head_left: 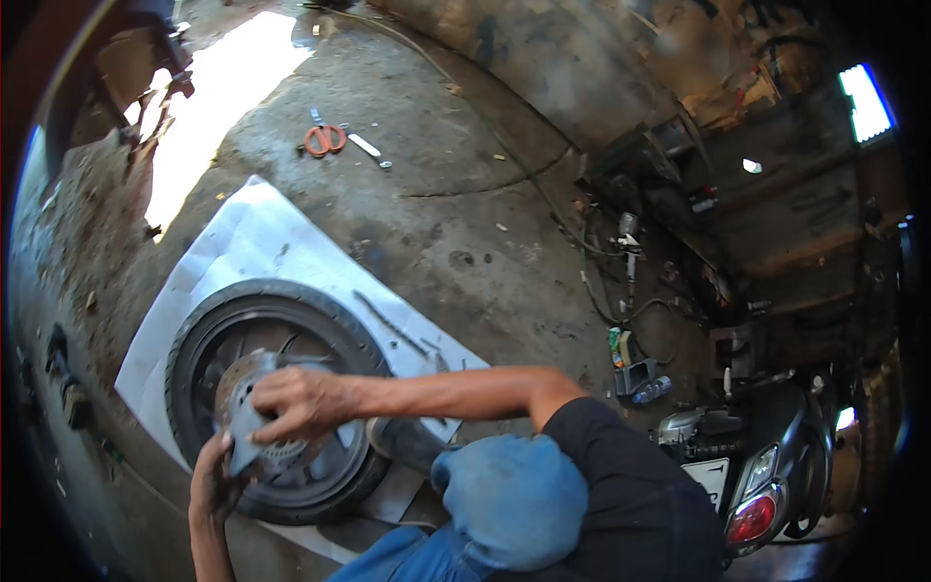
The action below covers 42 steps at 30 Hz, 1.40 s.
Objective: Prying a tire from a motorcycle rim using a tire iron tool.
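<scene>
A motorcycle wheel with a black tyre (182,388) lies flat on a white sheet (252,218). At its hub sits a metal brake disc (231,386) with a ring of holes. Over the disc is a flat grey-blue piece (242,427); whether it is cloth, paper or metal I cannot make out. My right hand (301,403) is closed on the piece from above, thumb stretched along it. Below and to the left, my left hand (215,480) grips its lower edge at the wheel's rim, with some fingers hidden.
Orange-handled scissors (325,139) and a spanner (370,151) lie on the concrete floor beyond the sheet. Long thin tools (388,325) rest on the sheet right of the wheel. My denim knee (514,500) is close by. A parked motorcycle (766,475) and a plastic bottle (652,390) are at right.
</scene>
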Each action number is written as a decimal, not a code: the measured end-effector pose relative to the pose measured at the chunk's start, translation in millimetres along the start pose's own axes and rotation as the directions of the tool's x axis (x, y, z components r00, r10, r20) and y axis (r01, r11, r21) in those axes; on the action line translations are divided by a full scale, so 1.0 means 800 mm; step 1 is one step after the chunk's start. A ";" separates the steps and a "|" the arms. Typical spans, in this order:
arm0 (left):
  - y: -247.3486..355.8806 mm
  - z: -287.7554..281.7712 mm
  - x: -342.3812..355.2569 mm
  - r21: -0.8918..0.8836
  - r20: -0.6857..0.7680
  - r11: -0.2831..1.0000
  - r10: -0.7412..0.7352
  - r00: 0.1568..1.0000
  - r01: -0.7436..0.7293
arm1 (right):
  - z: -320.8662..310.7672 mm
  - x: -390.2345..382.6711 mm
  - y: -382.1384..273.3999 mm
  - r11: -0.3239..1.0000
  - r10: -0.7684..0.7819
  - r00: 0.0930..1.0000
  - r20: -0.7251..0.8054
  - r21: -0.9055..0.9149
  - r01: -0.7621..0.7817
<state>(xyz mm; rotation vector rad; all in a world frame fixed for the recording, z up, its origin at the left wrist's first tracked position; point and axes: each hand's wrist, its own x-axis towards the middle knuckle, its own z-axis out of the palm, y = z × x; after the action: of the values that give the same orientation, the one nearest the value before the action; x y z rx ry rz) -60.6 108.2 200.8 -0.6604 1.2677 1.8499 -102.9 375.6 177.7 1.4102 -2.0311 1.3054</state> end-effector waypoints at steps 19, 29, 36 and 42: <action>0.000 -0.017 -0.040 0.136 -0.387 0.898 0.436 0.812 -0.418 | -0.170 -0.085 0.449 0.354 0.567 0.660 -0.493 -0.578 -0.735; -0.002 -0.043 -0.037 0.065 -0.371 0.918 0.387 0.844 -0.392 | -0.175 -0.136 0.673 0.159 0.723 0.691 -0.022 -0.967 -0.197; -0.032 -0.061 -0.056 -0.077 -0.421 0.888 0.384 0.822 -0.454 | -0.181 -0.165 0.663 0.082 0.927 0.319 -0.195 -0.726 -0.682; -0.040 -0.065 -0.058 -0.178 -0.350 0.868 0.385 0.854 -0.465 | -0.189 -0.164 0.544 -0.076 0.936 0.226 -0.270 -0.782 -0.618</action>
<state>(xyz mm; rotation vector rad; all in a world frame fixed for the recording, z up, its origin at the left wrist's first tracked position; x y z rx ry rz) -8.9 51.8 200.8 -0.8837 1.4780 2.3824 -454.2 609.5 -48.0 -0.2955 -3.2863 0.0111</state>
